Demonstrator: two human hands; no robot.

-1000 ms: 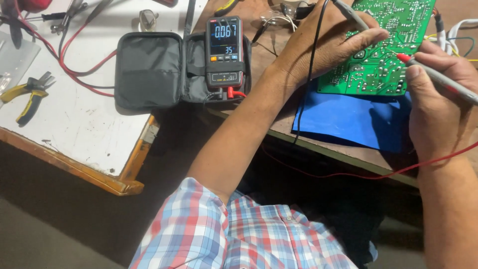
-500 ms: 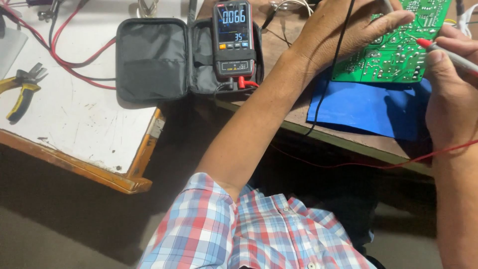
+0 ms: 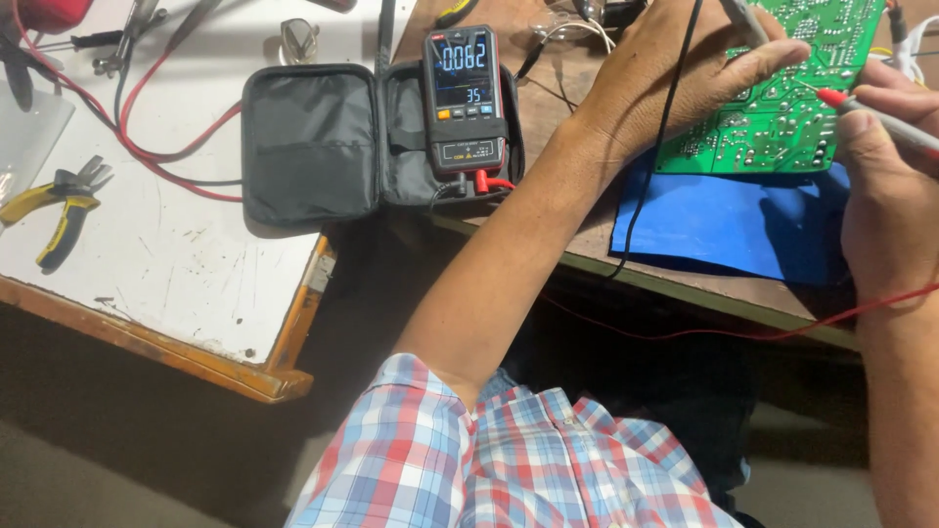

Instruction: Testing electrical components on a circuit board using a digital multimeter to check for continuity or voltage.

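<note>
A green circuit board (image 3: 782,117) lies solder side up on a blue sheet (image 3: 724,230) at the top right. My left hand (image 3: 675,78) rests on the board's left part and grips a black test probe (image 3: 745,22), whose black lead runs down over my wrist. My right hand (image 3: 885,186) holds a red-tipped probe (image 3: 861,106) against the board's right side. A digital multimeter (image 3: 464,98) with a lit screen sits in an open grey zip case (image 3: 323,142) to the left of my forearm.
Yellow-handled pliers (image 3: 59,205) lie on a white worktop (image 3: 176,264) at the left, with red leads (image 3: 117,137) and small hand tools above. A red wire (image 3: 743,330) hangs below the brown table's front edge. My plaid sleeve fills the bottom.
The view has shifted, so everything sits further right and lower in the frame. The meter's reading has dropped a little. Both hands keep their probes on the board.
</note>
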